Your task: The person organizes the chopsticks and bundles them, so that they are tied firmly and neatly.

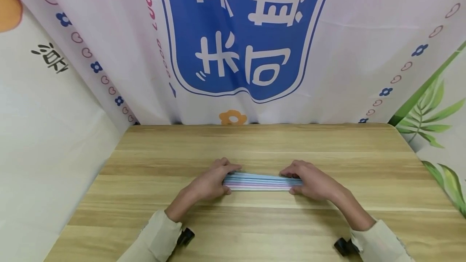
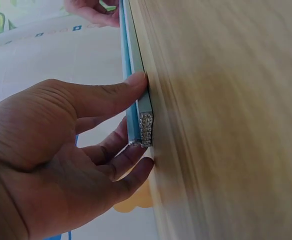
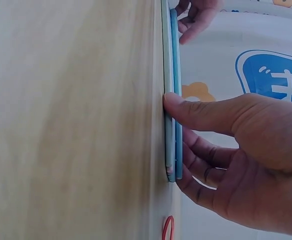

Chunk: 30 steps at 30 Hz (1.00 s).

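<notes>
Pinching what looks like a layered stack (image 1: 260, 182) near both ends at lower centre, the left hand (image 1: 209, 182) and right hand (image 1: 316, 179) probably steady it evenly against the table (image 1: 255, 229).

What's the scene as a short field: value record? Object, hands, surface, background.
object: banded stack of thin strips, blue, purple and white
left hand: grips stack near its left end
right hand: grips stack near its right end
surface: wood-grain table; whether stack touches it, unclear
background: printed cloth with blue panel, behind table
</notes>
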{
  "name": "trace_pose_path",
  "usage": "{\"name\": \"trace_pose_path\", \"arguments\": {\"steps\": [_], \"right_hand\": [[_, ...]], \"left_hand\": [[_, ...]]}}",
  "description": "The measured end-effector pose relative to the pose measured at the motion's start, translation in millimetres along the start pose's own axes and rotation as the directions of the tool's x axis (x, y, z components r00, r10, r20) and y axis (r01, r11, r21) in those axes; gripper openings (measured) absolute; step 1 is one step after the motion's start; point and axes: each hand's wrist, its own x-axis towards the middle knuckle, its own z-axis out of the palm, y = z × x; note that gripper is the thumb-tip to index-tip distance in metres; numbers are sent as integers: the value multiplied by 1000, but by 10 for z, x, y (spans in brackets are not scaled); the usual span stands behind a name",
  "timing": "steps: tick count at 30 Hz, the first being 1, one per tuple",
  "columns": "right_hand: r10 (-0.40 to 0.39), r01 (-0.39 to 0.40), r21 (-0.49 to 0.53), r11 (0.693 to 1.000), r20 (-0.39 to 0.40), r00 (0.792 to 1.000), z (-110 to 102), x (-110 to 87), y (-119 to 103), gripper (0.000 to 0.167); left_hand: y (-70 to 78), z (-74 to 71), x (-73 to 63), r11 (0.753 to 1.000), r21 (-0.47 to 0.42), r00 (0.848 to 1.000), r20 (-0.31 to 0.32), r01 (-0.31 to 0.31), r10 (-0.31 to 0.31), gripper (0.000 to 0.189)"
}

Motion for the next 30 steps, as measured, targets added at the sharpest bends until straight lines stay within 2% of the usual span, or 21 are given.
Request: {"name": "trace_pose_path", "arguments": {"steps": [5,17,24,30], "right_hand": [[0,0,9,1000,11,1000,-3,-6,1,42],[12,-12,14,1000,6,1000,-2,-35,-4,39],[-16,15,61,998,7,1000,-10,-29,2,31],[-25,24,73,997,13,1000,0,-1,24,34]], "left_hand": [[6,-8,3,1000,2,1000,0,19,-19,72],[-8,-4,28,999,-38,1000,12,21,-20,69],[-19,0,41,999,-53,1000,-8,2,-3,69],[-39,-2,31,999,-36,999,-8,-34,34,71]]}}
